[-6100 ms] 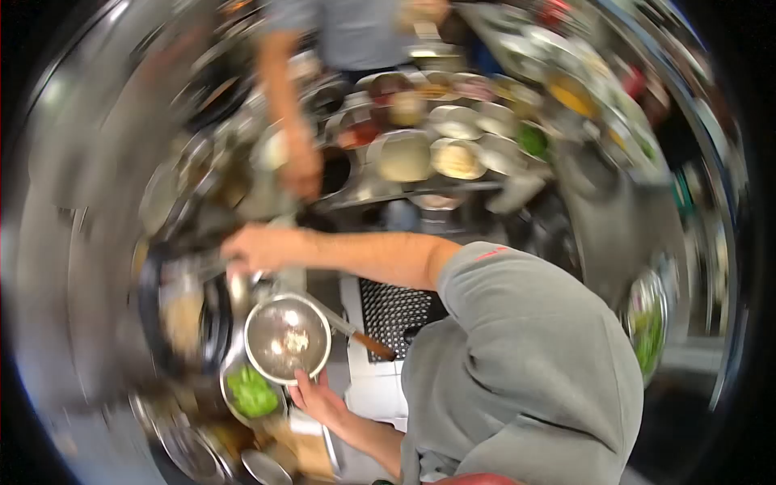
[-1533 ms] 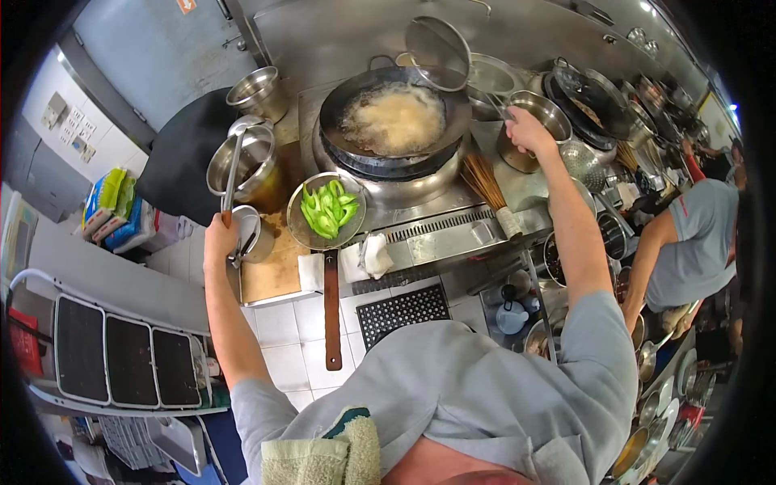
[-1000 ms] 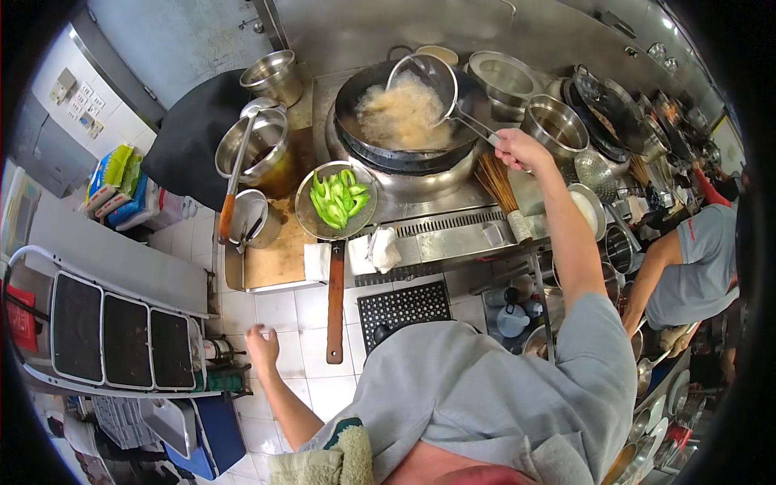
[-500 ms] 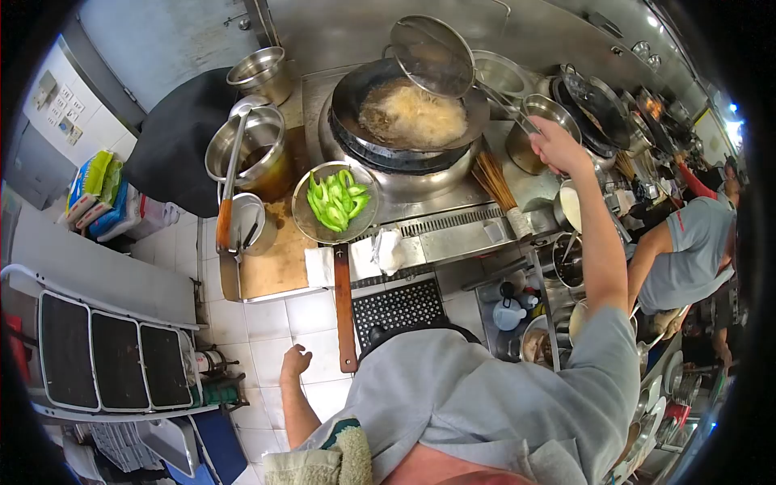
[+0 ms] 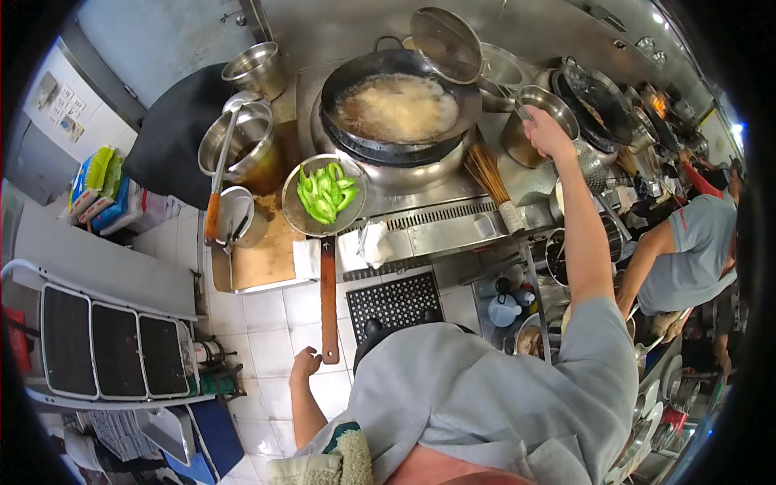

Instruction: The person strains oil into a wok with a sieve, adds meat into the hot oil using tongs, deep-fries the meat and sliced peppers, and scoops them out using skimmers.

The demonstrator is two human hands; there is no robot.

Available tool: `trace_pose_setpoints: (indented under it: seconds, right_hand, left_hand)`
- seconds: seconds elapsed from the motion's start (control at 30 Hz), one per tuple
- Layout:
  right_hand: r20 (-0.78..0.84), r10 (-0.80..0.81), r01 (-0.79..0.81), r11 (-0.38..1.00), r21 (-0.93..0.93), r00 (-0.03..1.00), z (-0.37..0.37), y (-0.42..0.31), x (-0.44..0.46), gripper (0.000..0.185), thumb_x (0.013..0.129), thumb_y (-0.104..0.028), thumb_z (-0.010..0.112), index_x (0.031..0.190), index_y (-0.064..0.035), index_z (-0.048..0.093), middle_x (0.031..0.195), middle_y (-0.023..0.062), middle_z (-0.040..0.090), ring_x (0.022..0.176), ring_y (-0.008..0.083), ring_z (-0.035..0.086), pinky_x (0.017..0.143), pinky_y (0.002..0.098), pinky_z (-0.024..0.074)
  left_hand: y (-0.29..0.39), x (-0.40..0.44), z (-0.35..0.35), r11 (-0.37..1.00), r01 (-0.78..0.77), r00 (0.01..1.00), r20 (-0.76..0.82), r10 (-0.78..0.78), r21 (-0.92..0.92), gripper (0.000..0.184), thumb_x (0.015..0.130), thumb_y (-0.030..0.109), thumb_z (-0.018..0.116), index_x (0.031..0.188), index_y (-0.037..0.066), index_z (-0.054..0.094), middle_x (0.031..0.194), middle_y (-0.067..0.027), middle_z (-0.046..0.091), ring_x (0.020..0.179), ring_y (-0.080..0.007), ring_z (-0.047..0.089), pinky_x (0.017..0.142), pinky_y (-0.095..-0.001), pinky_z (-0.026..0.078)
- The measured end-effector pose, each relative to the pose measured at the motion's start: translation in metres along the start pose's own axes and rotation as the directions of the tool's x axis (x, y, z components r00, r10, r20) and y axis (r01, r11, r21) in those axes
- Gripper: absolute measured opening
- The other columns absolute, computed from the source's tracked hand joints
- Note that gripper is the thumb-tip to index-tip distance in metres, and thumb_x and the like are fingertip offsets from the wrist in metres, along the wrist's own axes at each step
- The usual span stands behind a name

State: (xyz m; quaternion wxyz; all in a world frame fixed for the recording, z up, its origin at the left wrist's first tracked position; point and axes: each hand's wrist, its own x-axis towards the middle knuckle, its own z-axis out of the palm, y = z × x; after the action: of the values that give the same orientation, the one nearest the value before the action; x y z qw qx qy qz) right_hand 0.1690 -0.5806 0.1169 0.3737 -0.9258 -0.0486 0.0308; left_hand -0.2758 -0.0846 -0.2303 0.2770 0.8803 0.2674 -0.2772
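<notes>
My right hand [image 5: 550, 132] is closed around the handle of a round wire strainer [image 5: 446, 46], which is tilted above the back right of a black wok [image 5: 331, 93]. Pale food [image 5: 398, 107] bubbles in the wok. My left hand [image 5: 305, 364] hangs low over the floor, holding nothing, fingers loosely curled and partly apart, near the end of a wooden handle. That handle belongs to a second strainer [image 5: 284, 202] holding green pepper pieces [image 5: 326, 192], at the counter's front left of the wok. A ladle [image 5: 218, 174] leans across a metal pot [image 5: 260, 153].
A bamboo brush [image 5: 490, 179] lies right of the wok, near another pot [image 5: 517, 145]. White cloths [image 5: 374, 244] lie at the stove's front edge. A step stool [image 5: 113, 400] stands at the left. A co-worker [image 5: 687, 259] is at the right.
My left hand has let go of the ladle and dropped low. My right hand dipped the strainer into the wok, then raised it and tilted it over the back right rim.
</notes>
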Motion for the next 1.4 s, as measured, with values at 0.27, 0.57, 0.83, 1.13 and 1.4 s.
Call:
trace_pose_setpoints:
  seconds: [0.27, 0.57, 0.83, 1.13, 1.4]
  right_hand:
    - [0.122, -0.024, 0.015, 0.997, 0.078, 0.992, -0.007, 0.025, 0.017, 0.038, 0.086, -0.001, 0.046, 0.123, 0.0009, 0.046, 0.074, 0.0078, 0.056, 0.040, 0.0128, 0.043, 0.036, 0.0309, 0.0357]
    - [0.150, -0.110, 0.124, 0.988, -0.094, 0.983, -0.054, 0.025, 0.026, 0.042, 0.090, -0.006, 0.046, 0.132, -0.0047, 0.042, 0.070, 0.0037, 0.048, 0.047, 0.0119, 0.044, 0.038, 0.0282, 0.0348]
    - [0.299, -0.344, 0.437, 0.829, -0.348, 0.890, -0.075, 0.022, -0.011, 0.042, 0.085, -0.006, 0.053, 0.126, -0.0034, 0.048, 0.090, 0.0152, 0.060, 0.076, 0.0251, 0.058, 0.063, 0.0356, 0.0472]
    - [0.041, -0.125, 0.129, 0.987, -0.092, 0.991, -0.037, 0.001, 0.002, 0.039, 0.083, 0.000, 0.048, 0.122, 0.0043, 0.047, 0.095, 0.0209, 0.063, 0.058, 0.0244, 0.060, 0.051, 0.0363, 0.0477]
    - [0.293, -0.049, -0.023, 0.971, 0.240, 0.955, 0.010, 0.016, 0.046, 0.016, 0.087, -0.004, 0.045, 0.103, -0.0010, 0.047, 0.066, 0.0043, 0.049, 0.040, 0.0118, 0.042, 0.033, 0.0284, 0.0313]
  left_hand:
    - [0.095, -0.058, -0.050, 0.967, -0.085, 0.680, -0.724, -0.120, -0.240, 0.013, 0.086, 0.011, 0.054, 0.082, 0.000, 0.059, 0.066, -0.0183, 0.060, 0.064, -0.0345, 0.060, 0.058, -0.0406, 0.046]
    - [0.428, -0.007, -0.177, 0.416, -0.761, 0.002, -0.640, 0.768, 0.497, 0.010, 0.083, 0.011, 0.059, 0.089, 0.002, 0.061, 0.086, -0.0152, 0.062, 0.085, -0.0326, 0.058, 0.078, -0.0415, 0.045]
    - [0.491, 0.088, -0.161, 0.509, -0.690, 0.109, -0.621, 0.776, 0.515, 0.019, 0.084, 0.022, 0.058, 0.076, 0.006, 0.066, 0.073, -0.0122, 0.064, 0.078, -0.0303, 0.061, 0.076, -0.0414, 0.047]
    - [0.496, 0.078, -0.160, 0.555, -0.642, 0.153, -0.621, 0.769, 0.529, 0.016, 0.085, 0.025, 0.059, 0.083, 0.014, 0.070, 0.081, -0.0062, 0.066, 0.083, -0.0248, 0.062, 0.084, -0.0430, 0.039]
    - [0.505, 0.078, -0.153, 0.620, -0.632, 0.228, -0.653, 0.723, 0.465, 0.017, 0.084, 0.027, 0.060, 0.081, 0.014, 0.071, 0.078, -0.0057, 0.066, 0.084, -0.0232, 0.062, 0.084, -0.0423, 0.039]
